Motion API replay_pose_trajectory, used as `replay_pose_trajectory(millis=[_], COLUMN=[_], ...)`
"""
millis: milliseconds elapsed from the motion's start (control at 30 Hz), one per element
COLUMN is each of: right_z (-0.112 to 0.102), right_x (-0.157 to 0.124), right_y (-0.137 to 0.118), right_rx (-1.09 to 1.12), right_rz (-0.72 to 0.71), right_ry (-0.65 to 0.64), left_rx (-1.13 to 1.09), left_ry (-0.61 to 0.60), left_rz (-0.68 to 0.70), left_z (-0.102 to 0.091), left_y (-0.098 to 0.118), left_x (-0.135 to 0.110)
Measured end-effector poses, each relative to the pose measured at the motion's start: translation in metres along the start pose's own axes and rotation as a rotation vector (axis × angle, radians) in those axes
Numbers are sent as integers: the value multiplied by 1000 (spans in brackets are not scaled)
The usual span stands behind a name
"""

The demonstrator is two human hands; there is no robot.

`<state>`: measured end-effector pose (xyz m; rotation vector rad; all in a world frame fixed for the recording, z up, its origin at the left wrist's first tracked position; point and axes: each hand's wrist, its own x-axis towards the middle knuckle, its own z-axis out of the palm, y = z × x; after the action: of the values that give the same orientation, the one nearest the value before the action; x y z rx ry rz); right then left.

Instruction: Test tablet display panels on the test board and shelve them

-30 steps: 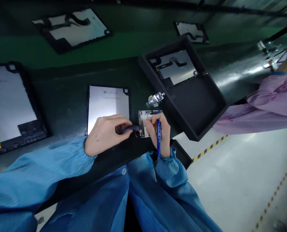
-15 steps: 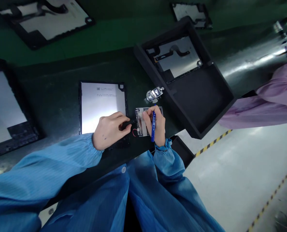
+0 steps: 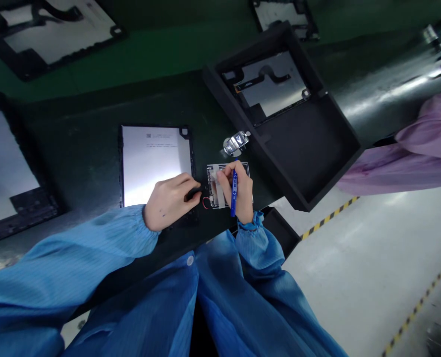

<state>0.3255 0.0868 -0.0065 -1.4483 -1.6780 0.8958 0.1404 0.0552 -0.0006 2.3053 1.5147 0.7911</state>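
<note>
The left hand (image 3: 170,202) pinches what looks like a dark cable (image 3: 194,195) at the edge of a circuit board (image 3: 213,191) lying on the bench (image 3: 86,134). The right hand (image 3: 235,191) grips a blue pen (image 3: 234,201) over the board. The panel (image 3: 153,163) just beside shows a printed code and fine print, too small to read.

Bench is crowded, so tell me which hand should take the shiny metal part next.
Right, probably: the right hand is closer to the shiny metal part, just past the circuit board, though it holds a blue pen. The left hand sits farther off, pinching something dark.
</note>
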Motion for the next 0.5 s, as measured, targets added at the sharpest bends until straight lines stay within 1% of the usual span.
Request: replay_pose_trajectory(millis=[100, 200, 500], right_z=[0, 1, 0], right_x=[0, 0, 1], right_y=[1, 1, 0], right_rx=[7, 7, -13], right_rz=[-4, -3, -2], right_ry=[0, 0, -14], left_rx=[-5, 0, 12], left_ry=[18, 27, -32], left_rz=[20, -8, -43], left_z=[1, 1, -1], left_y=[0, -1, -2], left_x=[0, 0, 2])
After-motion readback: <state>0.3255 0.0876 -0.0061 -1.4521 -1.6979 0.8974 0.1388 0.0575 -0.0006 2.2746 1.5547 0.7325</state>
